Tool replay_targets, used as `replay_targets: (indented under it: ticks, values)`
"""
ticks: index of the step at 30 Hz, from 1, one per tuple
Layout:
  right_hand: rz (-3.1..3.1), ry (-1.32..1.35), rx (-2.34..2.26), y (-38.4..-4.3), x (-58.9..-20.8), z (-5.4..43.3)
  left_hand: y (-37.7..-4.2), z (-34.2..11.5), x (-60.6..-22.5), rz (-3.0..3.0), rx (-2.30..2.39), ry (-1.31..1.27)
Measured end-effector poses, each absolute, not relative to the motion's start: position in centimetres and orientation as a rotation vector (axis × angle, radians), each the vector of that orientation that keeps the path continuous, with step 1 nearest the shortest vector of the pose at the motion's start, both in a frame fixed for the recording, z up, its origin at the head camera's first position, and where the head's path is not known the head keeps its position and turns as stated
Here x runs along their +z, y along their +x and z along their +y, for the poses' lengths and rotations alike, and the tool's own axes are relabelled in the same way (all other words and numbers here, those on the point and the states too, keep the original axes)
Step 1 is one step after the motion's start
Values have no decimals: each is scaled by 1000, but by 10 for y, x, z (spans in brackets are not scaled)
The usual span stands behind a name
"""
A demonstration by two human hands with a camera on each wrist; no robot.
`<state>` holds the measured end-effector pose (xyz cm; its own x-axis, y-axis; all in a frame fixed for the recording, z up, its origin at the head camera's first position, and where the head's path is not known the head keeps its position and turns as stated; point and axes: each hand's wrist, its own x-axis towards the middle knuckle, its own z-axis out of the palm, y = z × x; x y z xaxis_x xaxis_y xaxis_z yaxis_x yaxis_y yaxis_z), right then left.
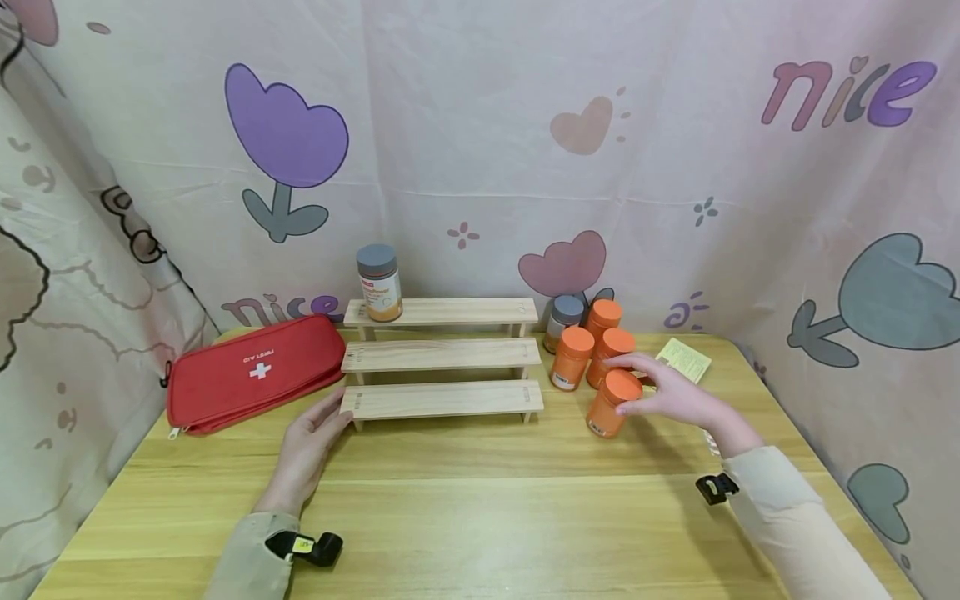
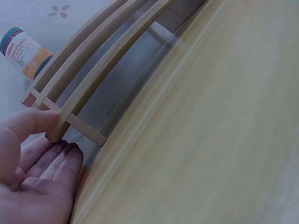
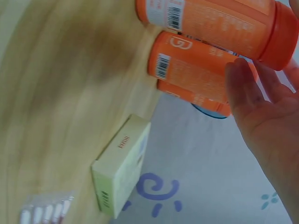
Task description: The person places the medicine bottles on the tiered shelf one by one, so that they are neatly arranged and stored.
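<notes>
A three-step wooden shelf (image 1: 442, 400) stands mid-table. My left hand (image 1: 306, 450) holds the left end of its lowest step, thumb on top and fingers below, as the left wrist view shows. On the top step a grey-lidded supplement bottle (image 1: 380, 283) stands upright at the left. My right hand (image 1: 663, 392) reaches around the nearest orange bottle (image 1: 609, 408), thumb at its near side and fingers loosely extended behind its lid. Those fingers overlap a second orange bottle (image 3: 187, 67) in the right wrist view. More orange bottles (image 1: 572, 360) stand close behind.
A red first-aid pouch (image 1: 255, 375) lies left of the shelf. Another grey-lidded bottle (image 1: 564, 321) stands at the shelf's right end. Beyond my right hand are a pale green box (image 3: 121, 165) and a blister pack (image 3: 44, 212). A printed curtain (image 1: 465, 125) hangs behind the table.
</notes>
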<state>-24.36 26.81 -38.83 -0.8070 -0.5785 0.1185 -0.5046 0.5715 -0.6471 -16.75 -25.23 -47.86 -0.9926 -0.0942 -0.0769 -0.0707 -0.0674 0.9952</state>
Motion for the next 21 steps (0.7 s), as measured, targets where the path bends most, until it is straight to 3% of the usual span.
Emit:
replay_targets:
  ticks: [21]
  values:
    - [2602,-707,-1359,-239,-410,269,-168,-252,-477,-2146,-2276,200]
